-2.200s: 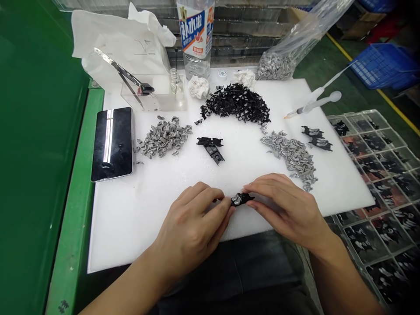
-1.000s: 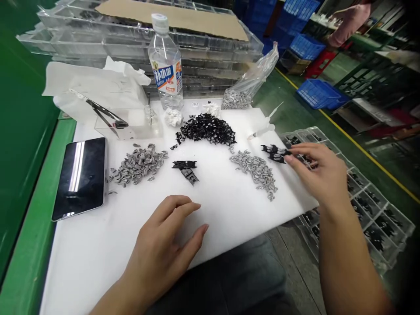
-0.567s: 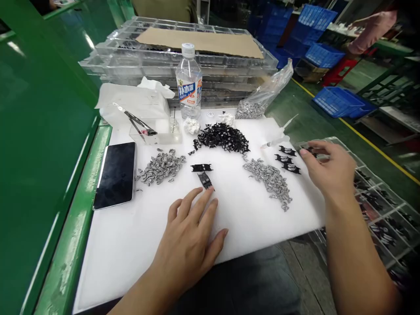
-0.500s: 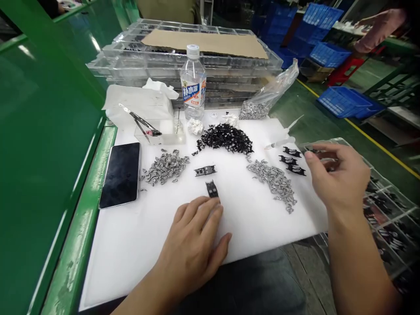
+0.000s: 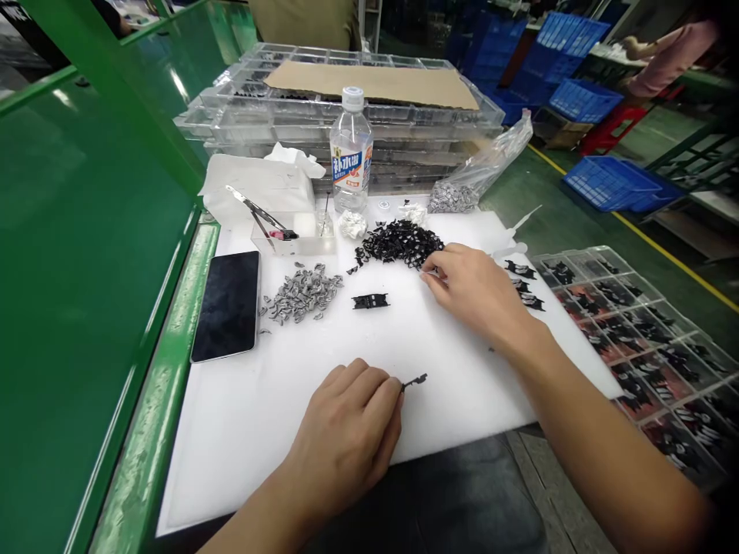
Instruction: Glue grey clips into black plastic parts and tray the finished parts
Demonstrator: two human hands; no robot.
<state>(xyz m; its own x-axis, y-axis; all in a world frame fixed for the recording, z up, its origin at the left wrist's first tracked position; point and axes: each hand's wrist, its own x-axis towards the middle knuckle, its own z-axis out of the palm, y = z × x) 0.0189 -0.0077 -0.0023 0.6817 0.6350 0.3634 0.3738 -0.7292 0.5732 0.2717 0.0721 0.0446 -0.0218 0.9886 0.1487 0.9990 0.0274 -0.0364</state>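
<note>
My left hand (image 5: 355,423) is closed on a small black plastic part (image 5: 416,380), held edge-on low over the white board (image 5: 277,431). My right hand (image 5: 470,288) reaches to the right edge of a heap of small black pieces (image 5: 398,242), thumb and fingertips pinched together; what is between them is too small to make out. A similar black plastic part (image 5: 371,301) lies flat between the hands and the heap. Left of it is a pile of small grey pieces (image 5: 305,292). My right hand and forearm hide most of the grey pile on the right.
A phone (image 5: 226,306) lies at the left. Behind stand a clear box with tweezers (image 5: 262,211), a plastic bottle (image 5: 351,154), stacked clear trays (image 5: 231,115) and a bag of grey pieces (image 5: 456,196). Several assembled black parts (image 5: 521,269) and a compartment tray (image 5: 652,338) are on the right.
My left hand has picked up the black part it was touching on the board. My right hand has moved left from the tray side to the black heap, its fingers now pinched.
</note>
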